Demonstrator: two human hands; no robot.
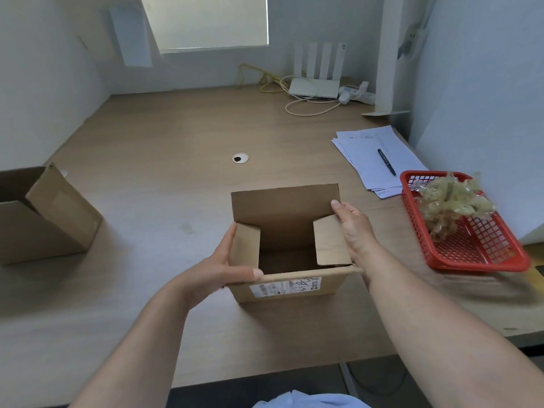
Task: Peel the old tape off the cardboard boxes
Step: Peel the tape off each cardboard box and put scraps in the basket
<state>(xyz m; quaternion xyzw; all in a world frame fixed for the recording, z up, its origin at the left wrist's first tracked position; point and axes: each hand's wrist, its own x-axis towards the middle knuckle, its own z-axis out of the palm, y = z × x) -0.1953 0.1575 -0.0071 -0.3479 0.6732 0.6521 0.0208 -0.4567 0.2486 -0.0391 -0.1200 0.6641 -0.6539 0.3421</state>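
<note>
While left hand (223,269) and right hand (354,228) clasp the box (282,213), it stands on a pale wooden desk (164,136).

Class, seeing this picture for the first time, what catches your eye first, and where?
The open brown cardboard box in the centre draws the eye, gripped by the left hand and right hand on its sides. Next comes the red plastic mesh basket on the right, holding a crumpled wad of yellowish clear tape. A second brown cardboard box sits at the left edge.
</note>
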